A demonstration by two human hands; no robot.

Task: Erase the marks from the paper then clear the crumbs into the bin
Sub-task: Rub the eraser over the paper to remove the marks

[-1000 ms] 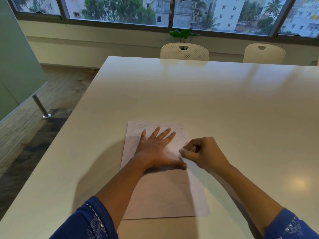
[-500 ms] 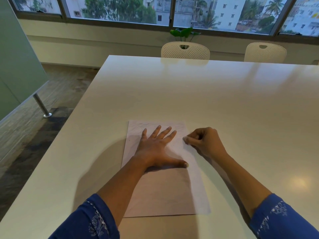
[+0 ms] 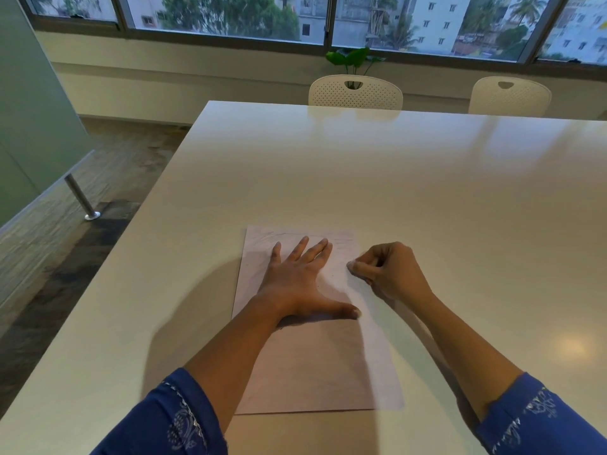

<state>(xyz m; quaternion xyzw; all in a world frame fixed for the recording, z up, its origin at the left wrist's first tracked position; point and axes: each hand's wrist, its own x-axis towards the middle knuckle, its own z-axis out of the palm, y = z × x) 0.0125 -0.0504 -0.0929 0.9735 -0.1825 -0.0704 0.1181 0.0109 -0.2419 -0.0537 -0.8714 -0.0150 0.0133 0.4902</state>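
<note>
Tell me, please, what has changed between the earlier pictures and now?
The right hand, its grip pinching what looks like an eraser, slid farther away along the right edge of the paper. The left hand stayed pressed flat on the paper, and the sheet did not shift.

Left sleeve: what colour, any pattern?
The left sleeve is dark blue with a pale ornamental print near the cuff; the head view, the only one, shows it.
</note>
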